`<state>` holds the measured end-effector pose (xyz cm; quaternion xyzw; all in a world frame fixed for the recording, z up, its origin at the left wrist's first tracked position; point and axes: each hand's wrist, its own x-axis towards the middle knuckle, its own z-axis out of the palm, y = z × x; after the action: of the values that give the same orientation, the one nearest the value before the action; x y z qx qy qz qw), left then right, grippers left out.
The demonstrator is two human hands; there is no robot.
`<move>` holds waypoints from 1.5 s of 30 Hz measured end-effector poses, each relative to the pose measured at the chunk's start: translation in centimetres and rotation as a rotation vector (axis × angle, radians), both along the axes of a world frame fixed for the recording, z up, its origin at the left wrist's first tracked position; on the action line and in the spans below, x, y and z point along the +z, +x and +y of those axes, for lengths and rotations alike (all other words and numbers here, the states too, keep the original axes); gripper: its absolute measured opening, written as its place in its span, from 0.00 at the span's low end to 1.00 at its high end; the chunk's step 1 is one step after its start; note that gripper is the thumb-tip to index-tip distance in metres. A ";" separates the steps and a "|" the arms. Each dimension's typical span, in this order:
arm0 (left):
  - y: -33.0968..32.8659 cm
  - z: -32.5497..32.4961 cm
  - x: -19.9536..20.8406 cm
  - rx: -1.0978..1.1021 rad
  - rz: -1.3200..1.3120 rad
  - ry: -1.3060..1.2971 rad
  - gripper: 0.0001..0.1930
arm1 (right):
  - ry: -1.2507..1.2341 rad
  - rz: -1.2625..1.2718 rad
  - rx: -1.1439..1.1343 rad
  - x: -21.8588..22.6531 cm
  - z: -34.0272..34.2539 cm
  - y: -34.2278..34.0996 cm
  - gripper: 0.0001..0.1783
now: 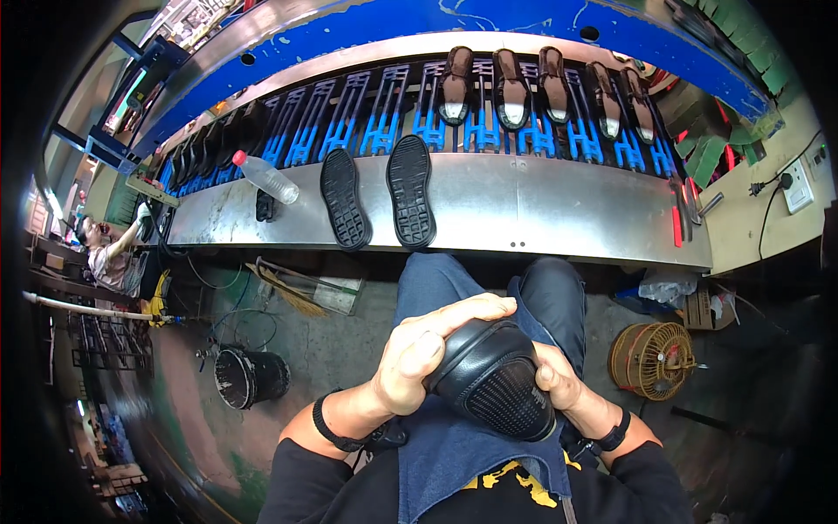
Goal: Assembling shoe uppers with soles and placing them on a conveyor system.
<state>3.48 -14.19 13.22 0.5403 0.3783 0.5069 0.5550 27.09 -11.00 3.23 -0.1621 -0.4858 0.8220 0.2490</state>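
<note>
A black leather shoe (489,371) with a perforated upper is held over my lap between both hands. My left hand (423,354) presses along its left side, fingers stretched over the far end and thumb bent against the leather. On the opposite side, my right hand (559,377) grips the edge, its thumb on top and its other fingers mostly hidden. Beyond my knees, a black rubber sole (346,201) and a second black sole (410,194) lie tread up on the metal bench (489,210). A blue denim apron (476,476) covers my lap under the shoe.
Several upturned brown-bottomed shoes (511,87) rest on the blue-armed rack (384,131) behind the bench. A clear bottle (266,179) lies at left; red-handled tools (679,214) are at right. On the floor are a bucket (250,377), a broom (292,293) and a round fan (651,361). Another person (118,258) works far left.
</note>
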 end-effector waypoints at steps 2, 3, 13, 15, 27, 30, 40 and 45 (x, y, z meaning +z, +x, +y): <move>0.1 -0.3 -0.1 -0.026 0.003 -0.006 0.42 | 0.003 0.005 -0.007 -0.1 -0.3 0.1 0.48; 0.3 -0.6 0.0 -0.039 -0.035 -0.018 0.40 | -0.006 0.003 -0.005 -0.1 -0.3 0.1 0.48; -1.3 -0.2 3.1 -0.039 0.516 0.411 0.32 | -0.005 -0.028 -0.059 0.0 -0.5 0.5 0.53; -0.4 -0.6 2.5 -0.001 0.541 0.440 0.34 | 0.016 -0.009 -0.073 -0.5 -0.7 0.8 0.52; 4.8 0.6 -2.1 0.189 0.396 0.476 0.46 | -0.442 0.184 -0.321 1.8 -0.4 0.9 0.50; 4.4 2.2 -0.4 0.153 0.457 0.543 0.45 | -0.548 0.152 -0.473 2.0 -0.4 0.4 0.41; 1.2 3.9 0.5 -0.136 0.431 0.334 0.37 | -0.692 0.495 -0.124 -0.2 -0.8 0.3 0.41; 2.7 2.1 1.0 -0.024 0.450 0.234 0.40 | -0.267 -0.015 -0.416 2.9 0.2 -0.5 0.40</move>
<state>6.19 -12.13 14.19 0.7046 0.4245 0.4076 0.3965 26.58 -10.83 6.09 -0.2961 -0.3307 0.8088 0.3858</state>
